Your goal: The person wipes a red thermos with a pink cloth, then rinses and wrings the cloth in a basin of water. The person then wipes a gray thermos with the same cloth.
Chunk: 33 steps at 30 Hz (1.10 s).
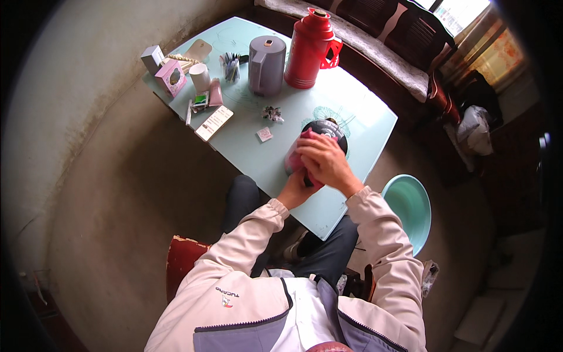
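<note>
A rounded vessel with a black top [336,131], which looks like a kettle, stands or leans near the right edge of the pale glass-topped table [253,154]. Its shiny side [292,159] shows pink and grey. My right hand [324,159] presses a pinkish-red cloth [307,133] against it, fingers bent over the fabric. Low on the near side, my left hand [295,190] grips a black part of the vessel, probably its handle. Both hands and the cloth hide much of the vessel, so its full shape cannot be made out.
Behind stand a red thermos flask [308,53] and a grey electric jug [267,66]. A pen holder [230,68], white cup [200,78], pink box [172,78] and smartphone [214,123] are at left. A small packet [264,134] lies nearer. A turquoise basin [409,211] sits at right.
</note>
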Motion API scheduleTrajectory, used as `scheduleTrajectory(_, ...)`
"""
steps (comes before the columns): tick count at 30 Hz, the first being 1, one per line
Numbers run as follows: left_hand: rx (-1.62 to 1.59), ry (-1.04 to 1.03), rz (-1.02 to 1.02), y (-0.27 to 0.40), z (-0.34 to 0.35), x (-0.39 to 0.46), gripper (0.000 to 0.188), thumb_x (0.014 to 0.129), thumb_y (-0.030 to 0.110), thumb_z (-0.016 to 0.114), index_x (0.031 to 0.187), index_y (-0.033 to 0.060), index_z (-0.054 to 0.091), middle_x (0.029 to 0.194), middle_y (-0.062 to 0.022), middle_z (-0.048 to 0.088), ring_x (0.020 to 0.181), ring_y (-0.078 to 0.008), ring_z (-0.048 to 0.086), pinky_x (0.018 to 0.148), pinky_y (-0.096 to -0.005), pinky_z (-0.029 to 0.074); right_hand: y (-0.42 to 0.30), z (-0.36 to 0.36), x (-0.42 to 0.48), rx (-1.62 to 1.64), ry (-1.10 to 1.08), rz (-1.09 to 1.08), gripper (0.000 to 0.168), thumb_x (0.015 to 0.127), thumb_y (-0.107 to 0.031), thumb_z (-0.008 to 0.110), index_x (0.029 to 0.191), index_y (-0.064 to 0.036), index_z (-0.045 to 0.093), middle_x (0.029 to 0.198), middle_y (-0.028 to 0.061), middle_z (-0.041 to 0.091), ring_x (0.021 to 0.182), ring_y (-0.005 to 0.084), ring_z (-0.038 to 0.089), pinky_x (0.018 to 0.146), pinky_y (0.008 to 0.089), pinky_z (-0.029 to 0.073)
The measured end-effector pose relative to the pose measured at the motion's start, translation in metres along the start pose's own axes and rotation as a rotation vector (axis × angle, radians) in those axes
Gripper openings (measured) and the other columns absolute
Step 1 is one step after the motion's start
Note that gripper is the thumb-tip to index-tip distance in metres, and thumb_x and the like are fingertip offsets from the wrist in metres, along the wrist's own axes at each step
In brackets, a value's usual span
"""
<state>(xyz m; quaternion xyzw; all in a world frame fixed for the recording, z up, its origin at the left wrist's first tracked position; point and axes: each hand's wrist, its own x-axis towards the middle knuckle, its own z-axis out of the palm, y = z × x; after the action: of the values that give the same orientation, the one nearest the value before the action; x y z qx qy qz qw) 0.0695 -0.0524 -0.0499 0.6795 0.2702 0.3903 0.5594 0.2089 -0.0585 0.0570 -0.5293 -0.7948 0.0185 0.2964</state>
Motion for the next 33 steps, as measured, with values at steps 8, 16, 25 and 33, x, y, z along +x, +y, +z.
scheduleTrajectory(8,0.104,-0.16,-0.219,0.02,-0.009,0.004,0.047,0.085,0.029,0.076,0.12,0.0016,0.062,0.101,-0.0169,0.071,0.096,-0.0283,0.069,0.086,-0.0397,0.053,0.063,-0.003,0.026,-0.078,0.099,0.313,0.026,0.095,-0.021,0.063,0.115,-0.009,0.074,0.125,0.0134,0.07,0.128,0.0358,0.058,0.11,0.0451,0.043)
scheduleTrajectory(16,0.075,-0.049,-0.071,-0.007,0.001,-0.001,0.043,0.085,0.025,0.075,0.113,-0.0031,0.057,0.095,-0.0224,0.067,0.088,-0.0363,0.068,0.08,-0.0418,0.053,0.03,0.007,0.02,-0.015,-0.079,0.006,0.024,0.091,-0.021,0.063,0.108,-0.01,0.075,0.123,0.0107,0.071,0.126,0.0321,0.059,0.11,0.0457,0.041)
scheduleTrajectory(25,0.06,-0.067,-0.054,0.009,-0.003,0.003,0.038,0.086,0.024,0.075,0.111,-0.0015,0.063,0.084,-0.014,0.067,0.077,-0.0212,0.064,0.075,-0.0379,0.053,0.076,-0.007,-0.005,0.101,0.304,0.512,0.03,0.097,-0.021,0.058,0.116,-0.004,0.073,0.125,0.0197,0.069,0.123,0.0359,0.061,0.109,0.041,0.044)
scheduleTrajectory(33,0.103,-0.138,-0.13,0.018,-0.007,0.004,0.046,0.086,0.024,0.074,0.12,-0.0032,0.059,0.097,-0.0159,0.071,0.089,-0.0234,0.069,0.08,-0.0381,0.054,0.054,0.001,0.021,-0.102,0.19,0.419,0.024,0.094,-0.023,0.063,0.11,-0.01,0.076,0.122,0.0131,0.07,0.119,0.0323,0.062,0.105,0.0412,0.046)
